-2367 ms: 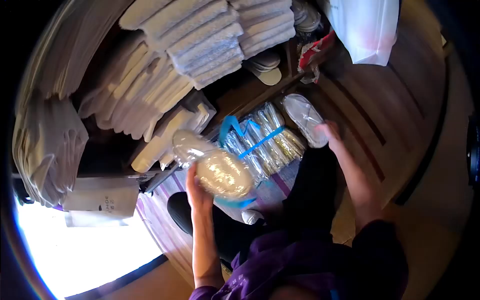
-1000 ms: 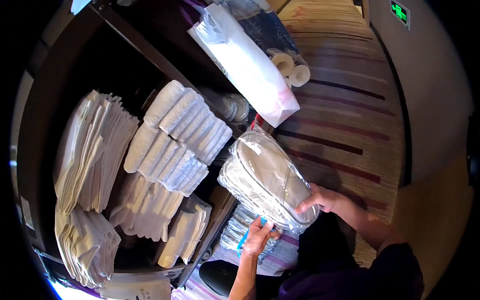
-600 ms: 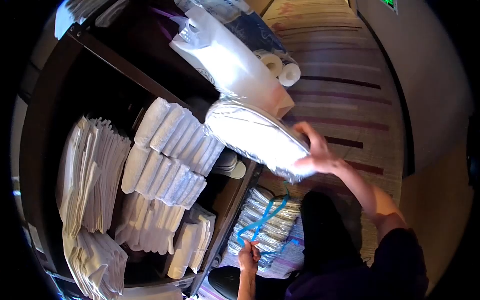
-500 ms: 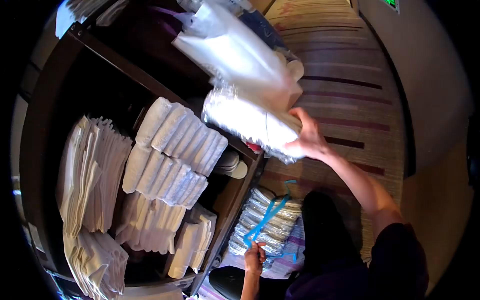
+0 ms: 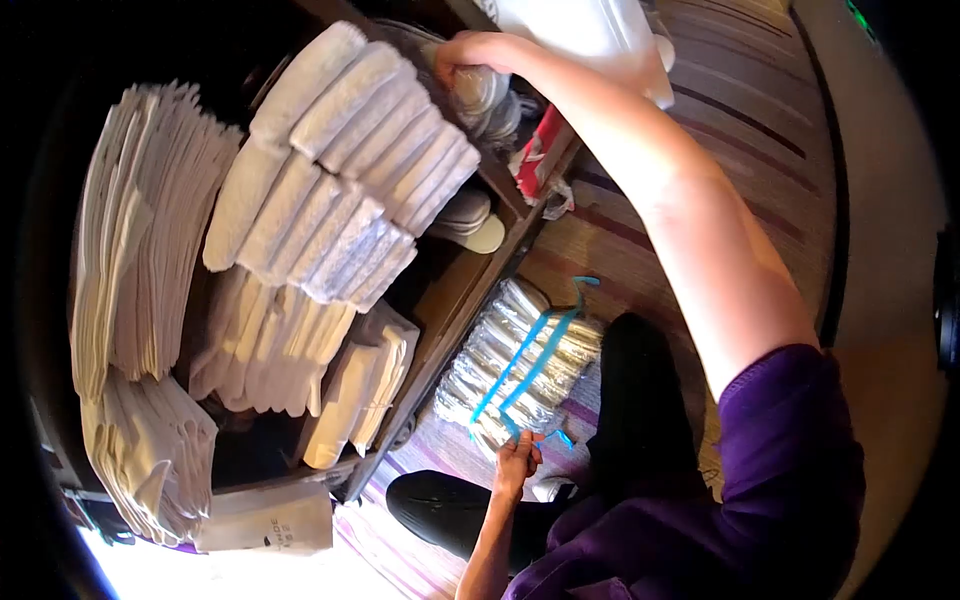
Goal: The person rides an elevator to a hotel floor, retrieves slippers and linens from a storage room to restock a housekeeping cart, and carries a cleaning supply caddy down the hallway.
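Observation:
Near the floor, my left hand (image 5: 517,460) is closed on a blue strap (image 5: 535,362). That strap runs across a bundle of clear-plastic-wrapped packs (image 5: 465,385) lying between the cart and my knee. My right arm stretches up and away, and my right hand (image 5: 468,52) is inside an upper cart compartment. It is closed on a stack of plastic-wrapped slippers (image 5: 480,95), whose rounded ends show below it; the fingertips are partly hidden. Beside this stack stand rolled white towels (image 5: 345,130).
The dark cart (image 5: 450,335) also carries folded white linens (image 5: 150,230), more folded cloths (image 5: 265,340) and loose slippers (image 5: 470,225). A red packet (image 5: 538,155) sits at the compartment edge. White plastic bags (image 5: 590,40) hang beyond my forearm. Striped carpet (image 5: 750,110) runs along a wall at right.
My right hand has moved left and up with the plastic-wrapped stack, from over the carpet into the cart compartment. My left hand stays on the blue strap. The view has shifted.

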`<state>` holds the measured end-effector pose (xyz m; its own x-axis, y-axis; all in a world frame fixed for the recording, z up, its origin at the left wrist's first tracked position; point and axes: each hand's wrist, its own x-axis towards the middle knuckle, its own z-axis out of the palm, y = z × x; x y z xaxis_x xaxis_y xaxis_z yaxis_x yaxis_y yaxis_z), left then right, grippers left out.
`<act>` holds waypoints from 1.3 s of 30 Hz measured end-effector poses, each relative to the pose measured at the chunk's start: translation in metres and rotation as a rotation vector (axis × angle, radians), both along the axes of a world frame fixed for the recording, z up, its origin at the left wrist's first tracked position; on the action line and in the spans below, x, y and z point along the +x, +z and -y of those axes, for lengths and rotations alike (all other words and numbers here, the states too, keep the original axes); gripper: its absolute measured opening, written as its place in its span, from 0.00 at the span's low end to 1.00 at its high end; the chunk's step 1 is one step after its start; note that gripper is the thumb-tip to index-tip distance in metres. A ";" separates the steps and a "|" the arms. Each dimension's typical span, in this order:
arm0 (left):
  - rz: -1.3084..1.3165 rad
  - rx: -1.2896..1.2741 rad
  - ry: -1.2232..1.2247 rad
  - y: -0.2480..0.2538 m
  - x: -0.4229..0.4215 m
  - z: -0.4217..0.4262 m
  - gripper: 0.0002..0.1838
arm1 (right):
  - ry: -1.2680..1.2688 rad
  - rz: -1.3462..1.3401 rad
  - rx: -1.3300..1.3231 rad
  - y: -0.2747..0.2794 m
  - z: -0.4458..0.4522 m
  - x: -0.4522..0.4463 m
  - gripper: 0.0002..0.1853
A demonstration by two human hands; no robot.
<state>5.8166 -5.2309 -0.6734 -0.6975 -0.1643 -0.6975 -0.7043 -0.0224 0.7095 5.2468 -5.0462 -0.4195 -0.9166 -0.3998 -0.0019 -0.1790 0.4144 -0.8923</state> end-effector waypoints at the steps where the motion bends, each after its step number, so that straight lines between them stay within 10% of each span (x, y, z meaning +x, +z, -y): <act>1: 0.020 0.006 0.001 -0.004 0.007 0.002 0.22 | 0.061 -0.038 0.021 -0.018 0.013 -0.042 0.11; 3: 0.033 -0.031 -0.031 -0.014 0.023 0.009 0.21 | 0.187 -0.077 -0.095 -0.020 0.015 -0.036 0.13; 8: -0.041 -0.053 0.078 -0.019 0.040 0.025 0.21 | -0.578 -0.540 0.018 0.025 0.053 0.031 0.34; 10: -0.041 -0.099 0.093 -0.019 0.037 0.034 0.20 | -0.472 -0.973 -0.065 -0.027 0.052 -0.016 0.29; 12: -0.085 -0.095 0.148 -0.010 0.025 0.036 0.19 | -0.288 -0.530 0.035 -0.064 0.035 -0.040 0.27; 16: -0.126 0.043 0.441 -0.010 0.012 0.048 0.18 | -0.528 -0.652 -0.236 -0.062 0.016 0.104 0.33; 18: -0.136 0.100 0.555 -0.023 0.017 0.062 0.17 | -0.542 -1.012 -0.256 -0.133 0.014 0.173 0.14; 22: -0.361 0.135 0.819 -0.017 0.032 0.086 0.16 | 0.030 -0.098 -0.132 -0.340 -0.003 0.297 0.12; 25: -0.624 -0.257 1.001 0.045 0.036 0.117 0.18 | 0.124 0.071 0.275 -0.388 -0.016 0.350 0.26; 27: -0.809 -0.576 1.056 0.092 0.048 0.140 0.19 | -0.066 -0.261 0.608 -0.414 -0.016 0.362 0.50; 28: -0.905 -0.733 1.058 0.109 0.059 0.152 0.20 | 0.050 0.002 0.680 -0.412 -0.016 0.357 0.69; 31: -0.880 -1.001 1.096 0.140 0.102 0.177 0.22 | 0.209 0.238 0.508 -0.450 -0.020 0.330 0.72; 36: -0.546 -1.013 1.155 0.099 0.181 0.222 0.18 | 0.424 0.544 0.043 -0.418 -0.021 0.313 0.44; 39: -0.379 -0.502 1.184 0.013 0.216 0.256 0.12 | 0.276 0.328 0.446 -0.396 -0.020 0.317 0.31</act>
